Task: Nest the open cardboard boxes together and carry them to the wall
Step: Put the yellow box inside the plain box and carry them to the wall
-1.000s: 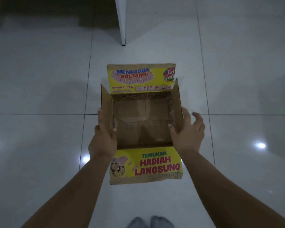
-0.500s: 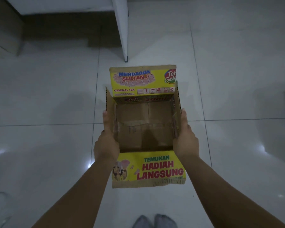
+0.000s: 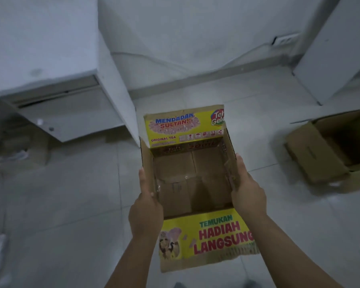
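A pale tiled floor (image 3: 75,204) fills the lower part of the view. At ten o'clock stands a white cabinet (image 3: 56,65), its side panel reaching down to the tiles. A white wall (image 3: 195,38) runs across twelve o'clock, with a power strip (image 3: 285,40) at one o'clock and a thin cable (image 3: 154,59) trailing along it. Another white panel (image 3: 337,53) leans at two o'clock. Crumpled plastic (image 3: 15,156) lies at nine o'clock.

Open yellow-printed cardboard tea box (image 3: 192,183) at centre, left hand (image 3: 145,206) on its left wall, right hand (image 3: 247,192) on its right wall. White cabinet (image 3: 50,65) behind-left. Plain brown open cardboard box (image 3: 328,150) on tiled floor (image 3: 71,204) to the right. White wall (image 3: 195,38) behind.
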The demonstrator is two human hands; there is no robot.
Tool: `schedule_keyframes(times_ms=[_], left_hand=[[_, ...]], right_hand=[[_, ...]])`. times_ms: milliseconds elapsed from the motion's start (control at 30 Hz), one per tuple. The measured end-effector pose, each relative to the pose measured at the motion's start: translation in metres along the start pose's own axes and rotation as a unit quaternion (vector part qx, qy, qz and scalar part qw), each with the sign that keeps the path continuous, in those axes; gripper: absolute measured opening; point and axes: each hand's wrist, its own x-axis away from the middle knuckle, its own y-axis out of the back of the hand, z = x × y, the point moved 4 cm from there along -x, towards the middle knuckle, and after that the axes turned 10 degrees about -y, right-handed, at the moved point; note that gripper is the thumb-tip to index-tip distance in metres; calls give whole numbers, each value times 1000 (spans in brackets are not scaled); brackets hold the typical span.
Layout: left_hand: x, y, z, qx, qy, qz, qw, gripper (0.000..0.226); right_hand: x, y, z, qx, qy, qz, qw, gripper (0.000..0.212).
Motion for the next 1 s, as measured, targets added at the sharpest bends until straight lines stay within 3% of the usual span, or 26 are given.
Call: schedule_keyframes(times_ms=[333,700,1000], left_hand=[[34,-19,-208,15,-49,5,999,77],[61,-147,-425,23,-48,29,998,83],[5,-256,-545,46,-72,67,994,73]], right_hand=[[-50,169,-121,-4,-12,-83,996,76],[-171,291,-292,32,-24,-86,995,84],[-301,344,-401,36,-78,-75,994,79]])
